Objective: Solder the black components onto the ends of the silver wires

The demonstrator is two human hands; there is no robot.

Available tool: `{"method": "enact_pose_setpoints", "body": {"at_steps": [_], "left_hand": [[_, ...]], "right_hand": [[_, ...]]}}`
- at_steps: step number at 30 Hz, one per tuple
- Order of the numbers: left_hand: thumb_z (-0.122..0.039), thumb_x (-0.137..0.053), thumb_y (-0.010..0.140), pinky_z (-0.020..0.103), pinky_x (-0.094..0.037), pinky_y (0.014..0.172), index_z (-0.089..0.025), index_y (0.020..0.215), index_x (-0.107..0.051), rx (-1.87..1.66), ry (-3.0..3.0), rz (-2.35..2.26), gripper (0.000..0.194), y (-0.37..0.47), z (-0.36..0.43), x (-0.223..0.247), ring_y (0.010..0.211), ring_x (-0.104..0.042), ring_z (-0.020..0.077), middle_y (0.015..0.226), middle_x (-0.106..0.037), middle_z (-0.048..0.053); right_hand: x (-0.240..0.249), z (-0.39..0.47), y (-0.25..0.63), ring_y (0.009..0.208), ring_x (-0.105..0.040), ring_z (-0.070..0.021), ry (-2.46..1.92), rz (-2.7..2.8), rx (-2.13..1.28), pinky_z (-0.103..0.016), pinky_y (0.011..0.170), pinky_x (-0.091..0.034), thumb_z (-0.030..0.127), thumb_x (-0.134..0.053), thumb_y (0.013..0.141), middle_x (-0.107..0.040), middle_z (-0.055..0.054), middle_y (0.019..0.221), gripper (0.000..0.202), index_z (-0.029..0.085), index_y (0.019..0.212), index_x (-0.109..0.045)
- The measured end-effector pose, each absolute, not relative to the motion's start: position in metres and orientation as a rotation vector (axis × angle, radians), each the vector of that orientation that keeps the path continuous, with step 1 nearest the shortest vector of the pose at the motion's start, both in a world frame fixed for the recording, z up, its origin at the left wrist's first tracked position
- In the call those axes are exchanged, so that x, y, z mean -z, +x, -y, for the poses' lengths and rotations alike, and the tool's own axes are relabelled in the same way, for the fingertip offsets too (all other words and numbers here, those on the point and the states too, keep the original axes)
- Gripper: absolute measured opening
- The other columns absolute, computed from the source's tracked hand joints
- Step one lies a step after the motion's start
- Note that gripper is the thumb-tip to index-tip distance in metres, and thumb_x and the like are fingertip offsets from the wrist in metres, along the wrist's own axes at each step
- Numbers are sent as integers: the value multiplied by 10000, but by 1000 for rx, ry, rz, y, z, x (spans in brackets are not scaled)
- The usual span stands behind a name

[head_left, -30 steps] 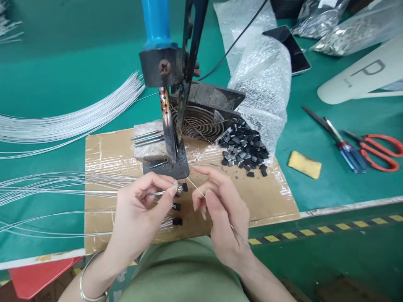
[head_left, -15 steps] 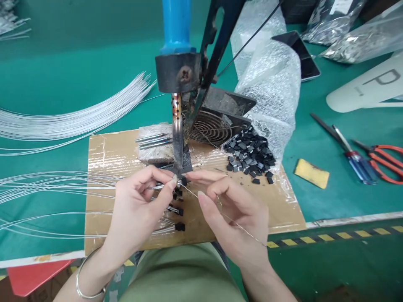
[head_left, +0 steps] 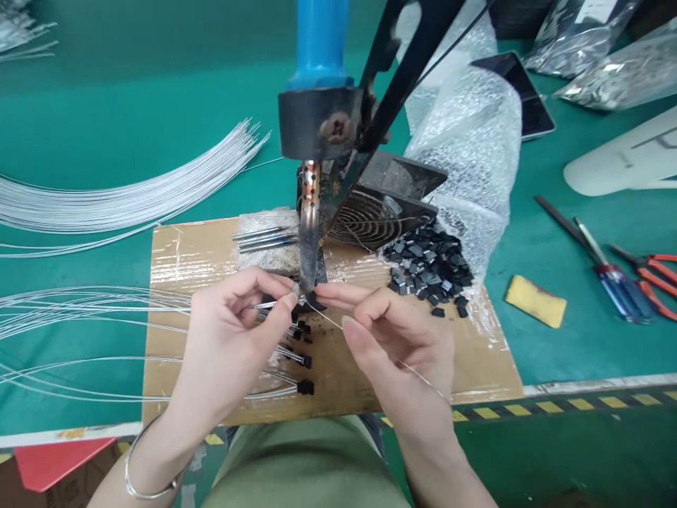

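Note:
My left hand (head_left: 233,346) pinches the end of a thin white wire (head_left: 266,305) between thumb and forefinger, right beside the tip of a soldering iron (head_left: 310,212). My right hand (head_left: 402,353) is closed round a thin strand of solder wire (head_left: 328,319), which runs from the thumb up to the iron's tip. Its stretched forefinger reaches close to the tip, by a dark piece partly hidden there. Below the fingertips, several white wires end in small black connectors (head_left: 305,386) lying on a cardboard sheet (head_left: 364,381).
A pile of small black pieces (head_left: 428,264) lies right of a round fan grille (head_left: 364,219). Farther right are a yellow sponge (head_left: 536,301), a screwdriver (head_left: 618,282) and orange-handled scissors (head_left: 653,271). A bundle of white wires (head_left: 159,201) lies left; the iron's black stand arm (head_left: 396,77) rises overhead.
The view has shifted slightly, so the iron and bench items appear farther right. Both hands stay at the iron's tip, with the solder wire still reaching it.

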State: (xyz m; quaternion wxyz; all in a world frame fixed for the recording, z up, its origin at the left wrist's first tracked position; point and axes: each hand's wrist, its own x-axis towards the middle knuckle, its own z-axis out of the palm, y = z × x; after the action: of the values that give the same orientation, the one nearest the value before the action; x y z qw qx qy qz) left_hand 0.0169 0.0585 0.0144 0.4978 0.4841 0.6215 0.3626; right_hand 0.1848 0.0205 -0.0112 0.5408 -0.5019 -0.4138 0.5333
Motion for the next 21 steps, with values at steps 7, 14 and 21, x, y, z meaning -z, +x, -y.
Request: {"method": "enact_pose_setpoints", "body": {"at_steps": [7, 14, 21], "left_hand": [[-154, -797, 811, 203, -363, 509, -211, 728, -750, -892, 1166, -1505, 111, 17, -61, -19, 590, -529, 77, 819, -762, -16], [-144, -804, 799, 193, -415, 553, -211, 718, -753, -905, 1160, -1495, 117, 18, -62, -21, 620, -563, 80, 814, -763, -16], [-163, -808, 807, 217, -367, 524, -211, 740, -760, -903, 1179, -1498, 95, 17, -63, -18, 598, -533, 81, 824, -767, -13]], "right_hand": [[9, -21, 185, 1134, -788, -234, -1195, 986, -1239, -398, 1048, -614, 119, -701, 940, -841, -41, 1183, 228, 237, 755, -637], [9, -22, 184, 1128, -790, -240, -1192, 981, -1230, -412, 1035, -624, 122, -702, 940, -839, -44, 1187, 232, 241, 752, -636], [9, -22, 184, 1134, -788, -221, -1176, 971, -1247, -375, 1041, -614, 125, -704, 952, -838, -30, 1190, 227, 240, 763, -653]]}}
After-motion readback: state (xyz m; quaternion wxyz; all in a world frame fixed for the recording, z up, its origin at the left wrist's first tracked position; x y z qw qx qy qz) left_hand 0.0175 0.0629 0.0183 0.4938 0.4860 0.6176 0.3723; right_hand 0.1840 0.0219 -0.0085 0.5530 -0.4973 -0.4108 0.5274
